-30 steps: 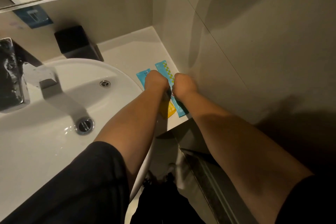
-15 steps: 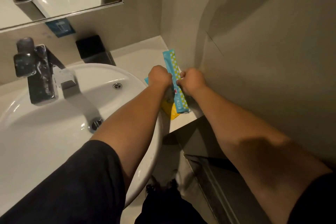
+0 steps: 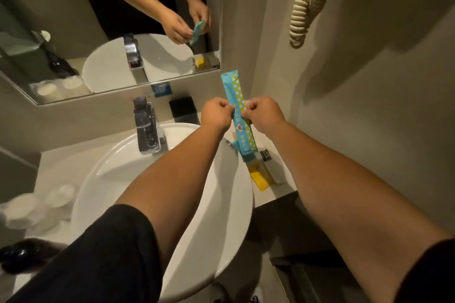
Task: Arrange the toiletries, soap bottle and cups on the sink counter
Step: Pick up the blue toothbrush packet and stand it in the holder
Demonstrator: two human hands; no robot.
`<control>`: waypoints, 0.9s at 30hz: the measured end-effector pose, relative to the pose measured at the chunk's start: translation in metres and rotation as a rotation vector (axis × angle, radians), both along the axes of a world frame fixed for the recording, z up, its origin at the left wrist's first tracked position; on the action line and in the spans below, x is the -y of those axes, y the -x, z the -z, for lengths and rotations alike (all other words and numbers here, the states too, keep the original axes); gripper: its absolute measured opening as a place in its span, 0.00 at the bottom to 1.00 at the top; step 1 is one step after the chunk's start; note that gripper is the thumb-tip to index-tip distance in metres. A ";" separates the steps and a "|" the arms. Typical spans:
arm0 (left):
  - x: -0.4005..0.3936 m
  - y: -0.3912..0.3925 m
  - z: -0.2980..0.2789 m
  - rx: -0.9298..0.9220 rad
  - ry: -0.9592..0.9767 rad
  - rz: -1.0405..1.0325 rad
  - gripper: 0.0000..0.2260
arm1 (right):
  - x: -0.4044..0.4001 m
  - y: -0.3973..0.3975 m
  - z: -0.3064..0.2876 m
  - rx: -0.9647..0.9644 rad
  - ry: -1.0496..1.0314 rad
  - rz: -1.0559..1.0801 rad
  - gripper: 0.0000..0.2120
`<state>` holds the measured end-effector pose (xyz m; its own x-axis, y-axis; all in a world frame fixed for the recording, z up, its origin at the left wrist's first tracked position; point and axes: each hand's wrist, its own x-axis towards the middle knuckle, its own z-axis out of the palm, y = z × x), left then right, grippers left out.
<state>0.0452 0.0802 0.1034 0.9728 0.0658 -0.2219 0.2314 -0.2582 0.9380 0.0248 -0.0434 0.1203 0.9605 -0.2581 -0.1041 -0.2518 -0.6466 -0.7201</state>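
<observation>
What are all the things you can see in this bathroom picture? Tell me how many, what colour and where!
blue packet: 1, blue with yellow-green checks, held up over the counter by both hands
yellow packet: 1, yellow, flat on the counter right of the basin
small clear tube: 1, clear with dark cap, beside the yellow packet
basin: 1, white, middle
tap: 1, shiny metal, behind the basin
black box: 1, black, back of the counter
cups: 2, white, blurry, left counter
mirror: 1, on the wall above
coiled cord: 1, cream, right wall
left hand: pinching the packet
right hand: pinching the packet
</observation>
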 end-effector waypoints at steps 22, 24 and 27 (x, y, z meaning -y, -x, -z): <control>-0.095 -0.083 -0.036 0.190 -0.277 -0.325 0.03 | -0.098 -0.129 -0.016 0.149 -0.106 -0.292 0.10; -0.100 -0.095 -0.031 0.180 -0.277 -0.352 0.04 | -0.103 -0.142 -0.010 0.159 -0.092 -0.317 0.08; -0.103 -0.109 -0.020 0.164 -0.281 -0.380 0.05 | -0.108 -0.155 0.002 0.151 -0.068 -0.363 0.08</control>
